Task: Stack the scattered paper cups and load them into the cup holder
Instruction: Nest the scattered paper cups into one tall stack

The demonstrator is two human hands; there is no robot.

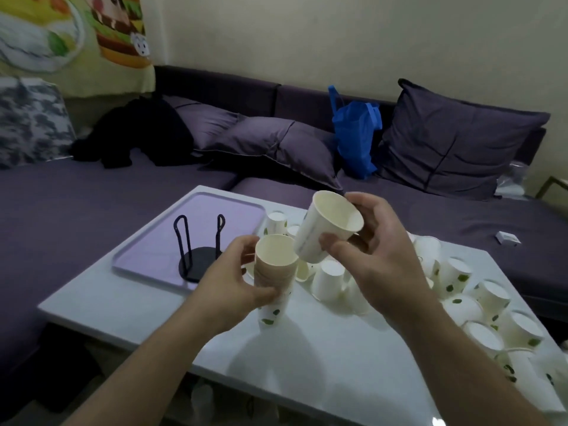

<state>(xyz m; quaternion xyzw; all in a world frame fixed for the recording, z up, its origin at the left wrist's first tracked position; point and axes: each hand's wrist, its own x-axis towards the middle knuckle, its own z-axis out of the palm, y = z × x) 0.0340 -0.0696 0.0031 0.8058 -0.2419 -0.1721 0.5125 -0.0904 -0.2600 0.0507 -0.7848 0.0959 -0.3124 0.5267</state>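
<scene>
Left hand (pixel 236 278) wraps thumb and fingers round a tall stack of nested white paper cups with green leaf print (pixel 273 284), held over the white glossy table (pixel 307 358); whether its base touches the top I cannot tell. Stack stands near upright, long axis vertical, open mouth up and tipped slightly toward the camera, base pointing down at the table. Right hand (pixel 381 253) sits just right of and slightly above the stack, thumb under and fingers curled behind a single white paper cup (pixel 329 230), gripping it by the wall. Single cup is tilted: mouth faces up and right toward the palm, base angled down-left, its lower edge just beside the stack's rim; contact between the two cannot be judged. Behind the left hand, a black wire cup holder with round base and upright loops (pixel 199 244) stands on a pale lilac rectangular tray (pixel 147 241) at the table's far left; the holder shows no cups in it. Scattered loose white paper cups (pixel 461 290) lie along the table's right side, most mouth-down, some on their sides, a few directly behind and below the hands. Beyond the table: purple sofa (pixel 92 192) with purple cushions (pixel 455 139), blue plastic bag (pixel 356 136), dark bundle of cloth (pixel 135 133).
</scene>
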